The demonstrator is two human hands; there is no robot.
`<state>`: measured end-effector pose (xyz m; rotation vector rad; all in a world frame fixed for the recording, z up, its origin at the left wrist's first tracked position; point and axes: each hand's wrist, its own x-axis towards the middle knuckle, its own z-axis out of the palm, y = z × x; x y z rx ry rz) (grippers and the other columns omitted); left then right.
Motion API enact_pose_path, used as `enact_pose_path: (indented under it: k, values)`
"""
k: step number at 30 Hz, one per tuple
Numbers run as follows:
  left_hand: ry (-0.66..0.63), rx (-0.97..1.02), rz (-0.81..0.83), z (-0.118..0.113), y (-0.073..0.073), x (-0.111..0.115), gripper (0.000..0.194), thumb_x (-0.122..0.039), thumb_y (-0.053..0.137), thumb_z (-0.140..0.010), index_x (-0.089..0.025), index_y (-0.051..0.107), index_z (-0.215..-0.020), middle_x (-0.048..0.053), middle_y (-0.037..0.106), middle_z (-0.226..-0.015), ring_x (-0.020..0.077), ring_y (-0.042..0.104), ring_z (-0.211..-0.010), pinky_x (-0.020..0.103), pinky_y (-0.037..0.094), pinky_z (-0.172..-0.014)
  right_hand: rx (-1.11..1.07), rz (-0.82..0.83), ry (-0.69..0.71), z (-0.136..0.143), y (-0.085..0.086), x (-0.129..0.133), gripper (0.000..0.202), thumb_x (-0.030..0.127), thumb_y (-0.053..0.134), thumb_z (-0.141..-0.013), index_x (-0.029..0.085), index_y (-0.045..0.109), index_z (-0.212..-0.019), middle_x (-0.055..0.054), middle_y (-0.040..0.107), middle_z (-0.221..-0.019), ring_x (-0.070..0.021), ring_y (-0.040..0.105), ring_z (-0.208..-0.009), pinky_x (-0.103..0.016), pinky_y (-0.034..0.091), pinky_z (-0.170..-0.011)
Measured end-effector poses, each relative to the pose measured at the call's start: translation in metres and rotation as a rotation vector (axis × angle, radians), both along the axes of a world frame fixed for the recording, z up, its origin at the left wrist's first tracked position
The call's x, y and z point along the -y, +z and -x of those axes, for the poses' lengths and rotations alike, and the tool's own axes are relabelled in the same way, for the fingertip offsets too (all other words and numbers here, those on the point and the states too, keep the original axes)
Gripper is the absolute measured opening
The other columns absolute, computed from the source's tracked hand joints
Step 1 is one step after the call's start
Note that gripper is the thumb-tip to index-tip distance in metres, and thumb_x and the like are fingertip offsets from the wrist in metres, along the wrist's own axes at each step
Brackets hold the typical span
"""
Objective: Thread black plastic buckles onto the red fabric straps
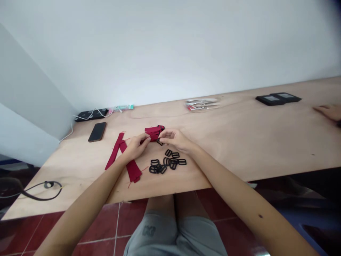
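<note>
My left hand is closed in a pinch at the left edge of a small bunch of red fabric straps, its fingertips on one strap. Between the thumb and fingers of my right hand is a black slider buckle, close against the bunch. More black pieces show at the bunch's far right end, partly hidden by my fingers. Loose black buckles lie in a pile nearer to me. Beside my left forearm are loose red straps with frayed threads, one of them partly under the arm.
A phone and a black box with a white cable lie at the back left. Packaged tools rest by the wall, and black boxes farther right. Another person's hand is at the right edge. A black cable loop lies front left.
</note>
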<state>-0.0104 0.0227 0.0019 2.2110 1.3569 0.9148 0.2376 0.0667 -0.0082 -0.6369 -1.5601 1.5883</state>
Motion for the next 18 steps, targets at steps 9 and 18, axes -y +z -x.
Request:
enact_pose_path:
  k: [9,18]
  values:
    - [-0.099,-0.008,0.032,-0.001,0.002,0.004,0.033,-0.044,0.05,-0.11,-0.022,0.074,-0.107,0.004,0.077,-0.102,0.021,0.069,-0.089,0.032,0.052,-0.082,-0.109,0.027,-0.064,0.008,-0.011,-0.007,0.034,0.038,0.094,-0.076,0.019,0.077,-0.099,-0.002,0.074,-0.095,-0.0132,0.063,-0.074,-0.03,0.055,-0.071]
    - [-0.04,-0.041,0.009,0.0,0.003,0.004,0.032,-0.042,0.05,-0.11,-0.021,0.072,-0.1,0.003,0.074,-0.089,0.0195,0.065,-0.078,0.031,0.051,-0.077,-0.164,0.039,-0.062,0.009,-0.009,-0.005,0.031,0.036,0.094,-0.077,0.02,0.078,-0.097,-0.002,0.073,-0.092,-0.0119,0.06,-0.071,-0.028,0.052,-0.069]
